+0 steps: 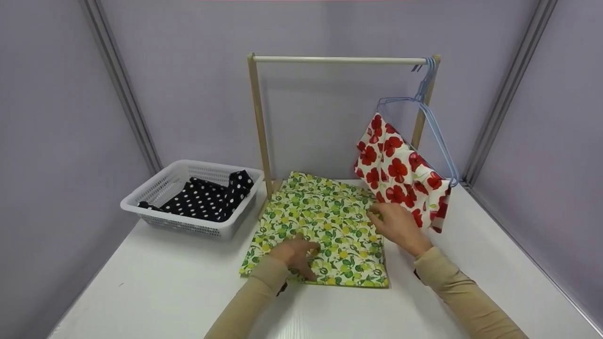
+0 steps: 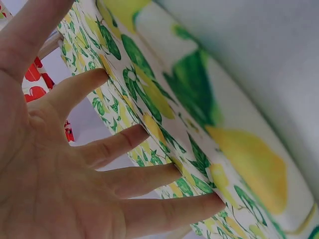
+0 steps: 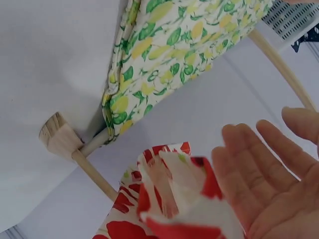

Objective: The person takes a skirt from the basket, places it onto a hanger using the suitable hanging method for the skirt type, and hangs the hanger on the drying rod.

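**Lemon-print cloth (image 1: 337, 221) lies under the left hand (image 1: 294, 256)**

On the white table (image 1: 165, 292), the cloth's long axis seems to run away from the person. The left hand, nearer, touches its front part with spread fingers; the right hand (image 1: 398, 226), fingers loosely extended, holding nothing, hovers by its right edge.

Basket (image 1: 179, 218) left of cloth (image 1: 325, 221); hangers (image 1: 424, 89) right, on rack (image 1: 339, 60)
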A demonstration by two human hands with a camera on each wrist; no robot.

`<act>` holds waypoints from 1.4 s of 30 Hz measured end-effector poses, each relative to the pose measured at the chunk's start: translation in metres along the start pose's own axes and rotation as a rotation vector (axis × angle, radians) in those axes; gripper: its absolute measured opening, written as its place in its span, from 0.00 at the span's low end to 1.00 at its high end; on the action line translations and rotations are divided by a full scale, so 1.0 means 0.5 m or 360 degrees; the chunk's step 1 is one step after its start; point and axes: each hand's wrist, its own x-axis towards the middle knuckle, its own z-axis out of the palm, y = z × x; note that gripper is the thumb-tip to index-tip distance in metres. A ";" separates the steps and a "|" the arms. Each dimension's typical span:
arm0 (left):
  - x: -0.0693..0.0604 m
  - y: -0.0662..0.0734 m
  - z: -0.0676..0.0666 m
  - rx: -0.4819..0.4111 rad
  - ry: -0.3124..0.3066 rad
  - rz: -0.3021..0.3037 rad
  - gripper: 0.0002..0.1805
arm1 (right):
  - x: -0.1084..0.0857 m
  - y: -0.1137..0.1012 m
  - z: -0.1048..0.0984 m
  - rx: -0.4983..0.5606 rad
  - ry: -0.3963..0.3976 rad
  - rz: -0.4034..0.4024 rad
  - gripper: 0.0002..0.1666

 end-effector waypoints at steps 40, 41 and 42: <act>-0.009 0.000 0.005 0.0077 0.0075 0.0125 0.31 | -0.004 0.000 -0.189 0.0098 0.1260 -0.0368 0.06; -0.009 0.000 0.005 0.0068 0.0072 0.0123 0.31 | -0.004 0.001 -0.193 0.0104 0.1280 -0.0359 0.05; -0.008 0.000 0.005 0.0060 0.0071 0.0122 0.31 | -0.004 0.001 -0.197 0.0118 0.1297 -0.0352 0.05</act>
